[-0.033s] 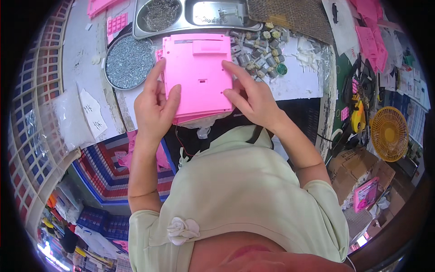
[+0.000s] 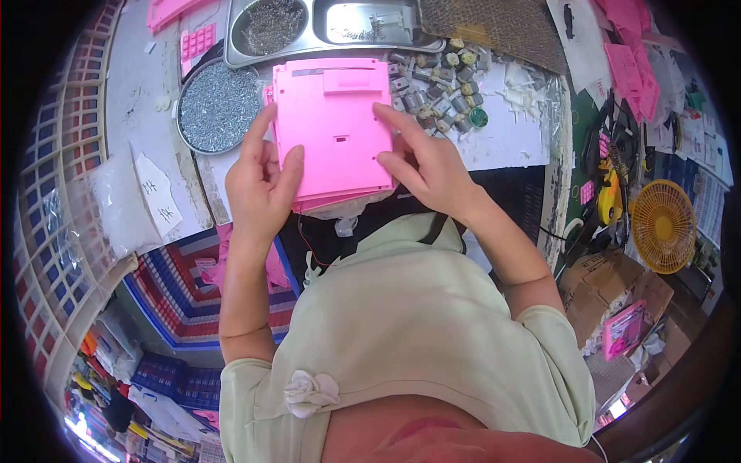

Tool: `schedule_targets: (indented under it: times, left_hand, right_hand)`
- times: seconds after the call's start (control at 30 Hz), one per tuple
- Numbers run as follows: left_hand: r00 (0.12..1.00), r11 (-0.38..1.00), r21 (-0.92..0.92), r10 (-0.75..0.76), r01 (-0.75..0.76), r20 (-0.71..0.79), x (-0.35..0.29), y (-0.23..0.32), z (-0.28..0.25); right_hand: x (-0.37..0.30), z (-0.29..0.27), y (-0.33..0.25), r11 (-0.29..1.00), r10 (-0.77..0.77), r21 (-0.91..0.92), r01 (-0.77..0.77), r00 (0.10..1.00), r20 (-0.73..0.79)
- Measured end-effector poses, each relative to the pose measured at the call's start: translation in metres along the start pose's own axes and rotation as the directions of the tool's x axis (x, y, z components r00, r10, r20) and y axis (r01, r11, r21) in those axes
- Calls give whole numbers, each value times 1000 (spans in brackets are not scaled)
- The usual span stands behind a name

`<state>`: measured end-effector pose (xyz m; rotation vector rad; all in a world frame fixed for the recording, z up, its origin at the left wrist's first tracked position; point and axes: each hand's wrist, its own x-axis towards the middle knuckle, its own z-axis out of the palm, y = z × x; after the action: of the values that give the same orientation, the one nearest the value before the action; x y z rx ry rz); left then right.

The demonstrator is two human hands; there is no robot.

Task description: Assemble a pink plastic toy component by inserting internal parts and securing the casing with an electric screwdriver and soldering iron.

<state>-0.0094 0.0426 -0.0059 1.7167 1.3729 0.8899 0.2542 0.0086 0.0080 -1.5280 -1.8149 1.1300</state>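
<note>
A square pink plastic casing lies in front of me, flat side up, with a raised block near its far edge and a small slot in the middle. More pink plastic shows under its near and left edges. My left hand grips its left side, thumb on the near left part and index finger along the edge. From the right, my right hand pinches the other edge between thumb and fingers. My curled lower fingers are partly hidden on both sides. A thin red wire and clear plastic show below the casing.
Left of the casing stands a round tray of small screws. Behind it is a steel tray with springs and small parts. Small motors and white plastic pieces lie right. A yellow fan stands far right.
The pink casing and both hands have shifted very slightly to the left. My grip on it looks the same.
</note>
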Motion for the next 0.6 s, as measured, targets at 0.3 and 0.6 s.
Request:
schedule_targets:
  times: [0.3, 0.6]
  left_hand:
    - [992, 987, 138, -67, 81, -104, -23, 20, 4]
    - [987, 989, 126, -59, 78, -150, -27, 13, 2]
  right_hand:
    - [-3, 6, -5, 999, 51, 20, -49, 996, -76]
    - [-2, 12, 0, 998, -13, 58, 18, 997, -72]
